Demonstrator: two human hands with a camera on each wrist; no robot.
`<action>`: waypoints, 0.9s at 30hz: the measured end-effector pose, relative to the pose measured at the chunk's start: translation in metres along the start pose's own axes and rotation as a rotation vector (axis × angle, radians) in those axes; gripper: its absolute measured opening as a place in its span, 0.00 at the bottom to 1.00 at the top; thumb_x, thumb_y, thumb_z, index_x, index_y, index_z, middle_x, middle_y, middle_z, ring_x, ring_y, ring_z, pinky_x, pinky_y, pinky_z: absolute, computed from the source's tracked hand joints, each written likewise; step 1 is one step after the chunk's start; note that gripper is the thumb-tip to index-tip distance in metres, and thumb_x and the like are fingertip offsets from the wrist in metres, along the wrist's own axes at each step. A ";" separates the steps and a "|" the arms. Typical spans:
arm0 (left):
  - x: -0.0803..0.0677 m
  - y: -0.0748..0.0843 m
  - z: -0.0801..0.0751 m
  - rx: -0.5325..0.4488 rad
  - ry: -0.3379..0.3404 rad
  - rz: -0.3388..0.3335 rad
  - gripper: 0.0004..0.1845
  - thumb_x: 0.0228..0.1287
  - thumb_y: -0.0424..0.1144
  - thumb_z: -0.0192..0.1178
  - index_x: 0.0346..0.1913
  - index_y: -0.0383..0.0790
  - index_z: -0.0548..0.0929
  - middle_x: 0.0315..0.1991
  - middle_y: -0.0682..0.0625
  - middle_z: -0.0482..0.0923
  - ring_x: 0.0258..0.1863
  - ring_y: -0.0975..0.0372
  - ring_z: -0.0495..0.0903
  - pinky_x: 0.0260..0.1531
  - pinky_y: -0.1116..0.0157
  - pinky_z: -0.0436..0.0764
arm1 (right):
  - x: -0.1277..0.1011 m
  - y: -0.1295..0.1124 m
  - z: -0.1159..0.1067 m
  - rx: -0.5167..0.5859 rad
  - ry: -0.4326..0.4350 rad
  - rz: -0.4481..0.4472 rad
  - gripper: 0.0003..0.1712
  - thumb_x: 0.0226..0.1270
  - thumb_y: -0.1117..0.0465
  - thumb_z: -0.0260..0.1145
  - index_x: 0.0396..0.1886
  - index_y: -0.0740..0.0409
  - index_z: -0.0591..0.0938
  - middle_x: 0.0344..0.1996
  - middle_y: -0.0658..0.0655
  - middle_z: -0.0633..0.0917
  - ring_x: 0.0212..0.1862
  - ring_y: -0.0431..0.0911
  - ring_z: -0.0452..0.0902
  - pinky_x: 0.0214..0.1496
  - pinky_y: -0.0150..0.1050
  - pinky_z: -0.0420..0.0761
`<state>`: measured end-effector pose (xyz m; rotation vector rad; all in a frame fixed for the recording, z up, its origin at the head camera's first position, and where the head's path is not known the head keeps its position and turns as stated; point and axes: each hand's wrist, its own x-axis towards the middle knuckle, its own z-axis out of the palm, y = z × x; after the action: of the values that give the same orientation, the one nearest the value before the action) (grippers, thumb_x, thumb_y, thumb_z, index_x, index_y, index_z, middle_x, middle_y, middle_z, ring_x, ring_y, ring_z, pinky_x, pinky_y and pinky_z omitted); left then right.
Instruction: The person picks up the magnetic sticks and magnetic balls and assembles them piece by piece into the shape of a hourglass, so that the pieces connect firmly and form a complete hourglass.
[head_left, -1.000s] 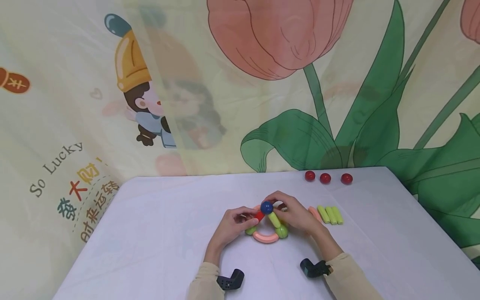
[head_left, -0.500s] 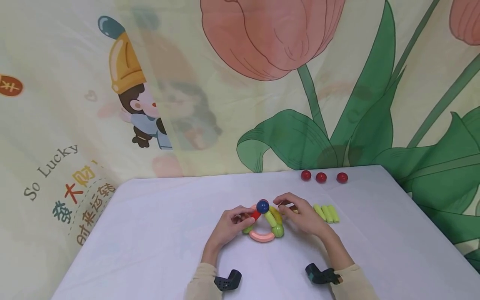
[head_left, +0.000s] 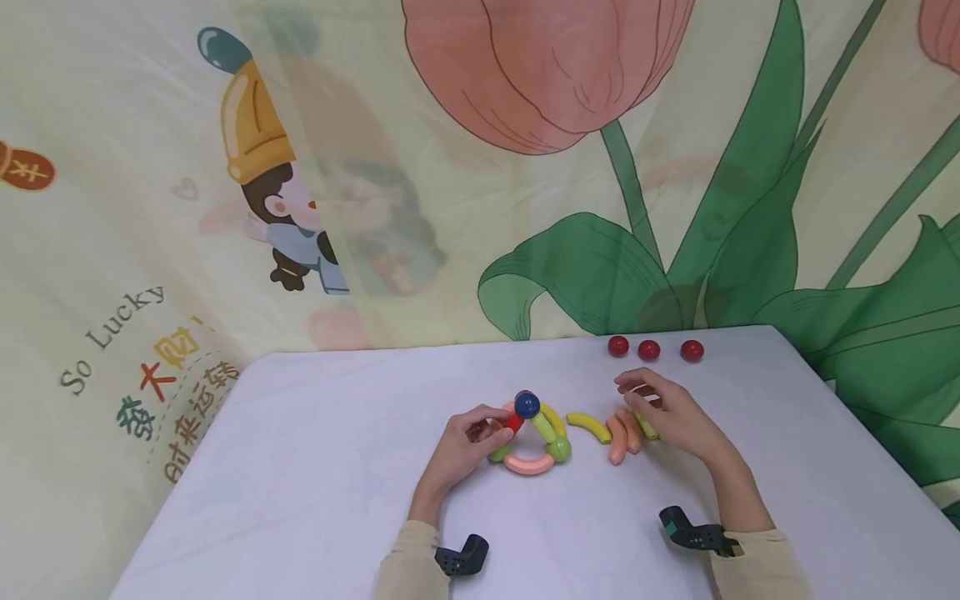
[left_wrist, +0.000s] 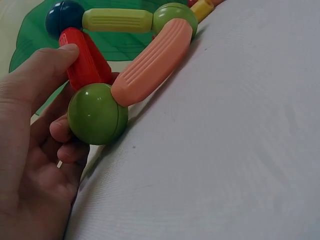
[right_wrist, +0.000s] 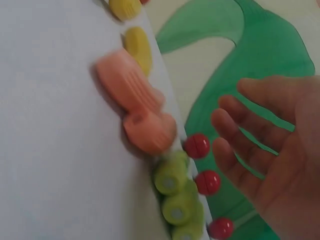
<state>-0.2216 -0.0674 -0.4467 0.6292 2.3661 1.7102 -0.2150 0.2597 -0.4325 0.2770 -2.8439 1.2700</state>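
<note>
Left hand (head_left: 459, 446): fingers curled round the left side of the small toy frame (head_left: 532, 437), thumb (left_wrist: 47, 67) pressing on the red rod (left_wrist: 86, 62), other fingertips under the green ball (left_wrist: 97, 114) at the frame's lower left corner. So it grips the frame, which rests on the white table (head_left: 300, 467). From that green ball a curved pink piece (left_wrist: 152, 60) runs away from the fingers to a second green ball (left_wrist: 175, 17); a yellow-green rod (left_wrist: 117, 20) links that one back to the dark blue ball (left_wrist: 64, 16) at the top, just above the thumb tip.

Right of the frame, between the two hands: a loose curved yellow piece (head_left: 588, 427), then two pink pieces (head_left: 624, 437) side by side.

Right hand (head_left: 671, 417): fingers spread, only loosely bent, holding nothing. It hovers over the yellow-green rods (right_wrist: 175, 200), which lie just under the fingertips (right_wrist: 225, 120); head view hides most of them. Cannot tell if it touches any. The pink pieces are just left of the fingers.

Past the fingertips, near the far table edge: three red balls (head_left: 649, 349) in a row, apart from the hand.
</note>
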 end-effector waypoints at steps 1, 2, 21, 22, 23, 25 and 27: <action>0.000 0.000 0.000 -0.007 0.004 -0.001 0.14 0.60 0.37 0.64 0.49 0.39 0.83 0.32 0.45 0.75 0.28 0.65 0.67 0.30 0.75 0.66 | -0.001 0.003 -0.004 -0.010 0.007 0.007 0.18 0.70 0.59 0.56 0.57 0.57 0.73 0.52 0.60 0.79 0.52 0.55 0.76 0.50 0.49 0.79; 0.000 -0.001 0.001 -0.014 0.011 -0.006 0.15 0.60 0.37 0.64 0.49 0.39 0.82 0.33 0.44 0.76 0.29 0.65 0.68 0.30 0.75 0.66 | -0.003 0.005 -0.008 -0.018 0.012 0.012 0.18 0.70 0.59 0.56 0.58 0.57 0.73 0.52 0.60 0.79 0.53 0.56 0.75 0.50 0.49 0.80; 0.002 -0.002 0.000 -0.030 0.040 -0.047 0.14 0.60 0.37 0.64 0.49 0.41 0.83 0.32 0.46 0.73 0.30 0.63 0.67 0.30 0.74 0.66 | -0.015 0.038 -0.032 -0.103 -0.076 0.198 0.21 0.70 0.55 0.56 0.58 0.62 0.73 0.48 0.65 0.77 0.50 0.58 0.72 0.43 0.44 0.80; 0.002 -0.002 0.000 -0.027 0.042 -0.044 0.14 0.60 0.37 0.64 0.49 0.41 0.83 0.32 0.47 0.72 0.31 0.63 0.67 0.30 0.74 0.66 | -0.015 0.040 -0.032 -0.103 -0.088 0.209 0.21 0.70 0.56 0.56 0.57 0.62 0.72 0.47 0.64 0.77 0.50 0.58 0.72 0.44 0.44 0.80; 0.002 -0.001 0.000 -0.026 0.043 -0.044 0.14 0.60 0.37 0.64 0.48 0.41 0.83 0.31 0.47 0.72 0.31 0.63 0.67 0.30 0.74 0.66 | -0.015 0.041 -0.033 -0.103 -0.098 0.217 0.21 0.69 0.56 0.57 0.58 0.62 0.72 0.45 0.64 0.77 0.49 0.58 0.72 0.43 0.44 0.80; 0.002 -0.001 0.000 -0.021 0.050 -0.036 0.13 0.60 0.37 0.64 0.48 0.40 0.83 0.31 0.48 0.72 0.30 0.63 0.67 0.29 0.74 0.66 | -0.016 0.043 -0.033 -0.104 -0.112 0.228 0.22 0.68 0.56 0.58 0.58 0.63 0.72 0.43 0.63 0.77 0.48 0.57 0.72 0.43 0.43 0.80; 0.002 -0.002 0.000 -0.019 0.060 -0.024 0.13 0.60 0.36 0.64 0.48 0.39 0.83 0.31 0.47 0.73 0.30 0.63 0.68 0.29 0.74 0.66 | -0.016 0.045 -0.033 -0.103 -0.125 0.232 0.23 0.68 0.56 0.58 0.58 0.64 0.71 0.42 0.62 0.76 0.47 0.56 0.72 0.43 0.43 0.79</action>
<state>-0.2234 -0.0671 -0.4481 0.5520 2.3843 1.7633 -0.2090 0.3161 -0.4446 0.0252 -3.1122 1.1713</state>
